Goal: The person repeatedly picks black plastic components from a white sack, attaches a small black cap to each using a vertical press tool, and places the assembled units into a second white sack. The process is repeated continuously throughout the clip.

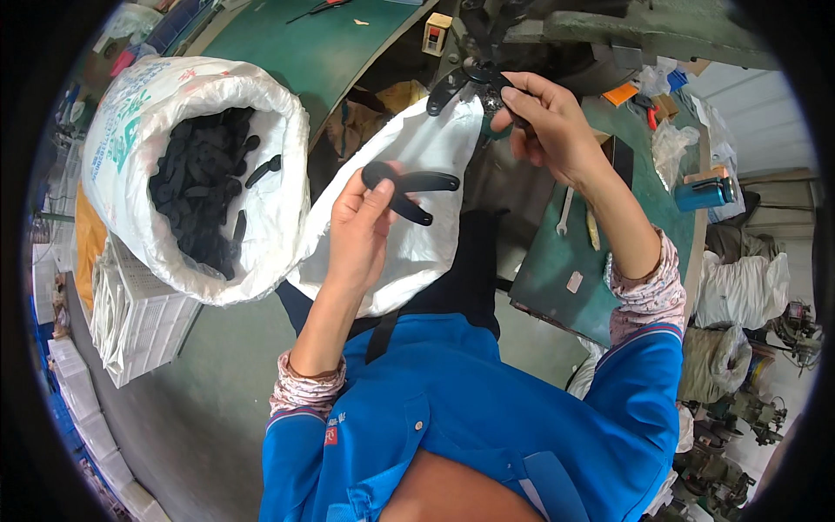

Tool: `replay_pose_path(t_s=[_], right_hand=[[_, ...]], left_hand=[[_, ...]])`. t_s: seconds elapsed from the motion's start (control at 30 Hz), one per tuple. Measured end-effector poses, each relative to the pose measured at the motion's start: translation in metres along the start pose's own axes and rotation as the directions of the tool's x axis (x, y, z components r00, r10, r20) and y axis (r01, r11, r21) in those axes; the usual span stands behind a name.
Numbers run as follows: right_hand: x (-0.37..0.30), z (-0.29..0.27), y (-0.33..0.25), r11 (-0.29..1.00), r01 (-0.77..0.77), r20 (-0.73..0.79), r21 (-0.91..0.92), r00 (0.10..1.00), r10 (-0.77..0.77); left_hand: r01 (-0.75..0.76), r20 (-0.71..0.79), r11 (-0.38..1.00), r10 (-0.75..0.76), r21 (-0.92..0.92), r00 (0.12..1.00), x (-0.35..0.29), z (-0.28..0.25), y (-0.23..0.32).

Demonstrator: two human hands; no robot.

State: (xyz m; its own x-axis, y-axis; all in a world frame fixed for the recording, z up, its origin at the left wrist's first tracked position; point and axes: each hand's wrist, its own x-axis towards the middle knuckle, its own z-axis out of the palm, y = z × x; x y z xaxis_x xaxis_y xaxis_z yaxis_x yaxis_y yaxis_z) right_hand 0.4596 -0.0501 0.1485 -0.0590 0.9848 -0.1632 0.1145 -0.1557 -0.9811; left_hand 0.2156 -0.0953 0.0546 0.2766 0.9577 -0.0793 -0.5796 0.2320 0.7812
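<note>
Two long black handle-shaped pieces (410, 184) fan out from between the thumb and fingers of my left hand (358, 224), above a white cloth (416, 228) spread over my lap. Each piece has a small hole near its tip. Ahead and to the right, my right hand (550, 122) pinches one end of another black piece (500, 85) at the machine's working point (477, 70). A similar black piece (446, 93) sticks out there on the left. How the pieces join at the machine is partly hidden by my fingers.
At left stands an open white sack (291, 113) holding many black pieces (204, 165). White plastic crates (143, 322) are stacked beside it. The green bench (544, 270) on the right carries a wrench (565, 211) and a blue bottle (703, 193). A small box (437, 35) sits near the machine.
</note>
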Motion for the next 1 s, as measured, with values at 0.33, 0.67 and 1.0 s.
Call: replay_pose_path(t_s=[0.33,0.67,1.0], right_hand=[[-0.003,0.001,-0.001,0.988,0.012,0.007,0.152,1.000,-0.013],[-0.042,0.048,0.021,0.800,0.432,0.301,-0.416,0.896,-0.327],[-0.050,0.024,0.034,0.992,0.125,0.133,0.003,0.983,-0.124]], left_hand=[[-0.234,-0.107,0.971,0.237,0.043,0.966,-0.003,-0.005,0.012],[-0.220,-0.029,0.973,0.222,0.070,0.975,0.004,0.011,0.011],[-0.039,0.071,0.995,0.046,-0.094,0.996,0.032,0.032,0.006]])
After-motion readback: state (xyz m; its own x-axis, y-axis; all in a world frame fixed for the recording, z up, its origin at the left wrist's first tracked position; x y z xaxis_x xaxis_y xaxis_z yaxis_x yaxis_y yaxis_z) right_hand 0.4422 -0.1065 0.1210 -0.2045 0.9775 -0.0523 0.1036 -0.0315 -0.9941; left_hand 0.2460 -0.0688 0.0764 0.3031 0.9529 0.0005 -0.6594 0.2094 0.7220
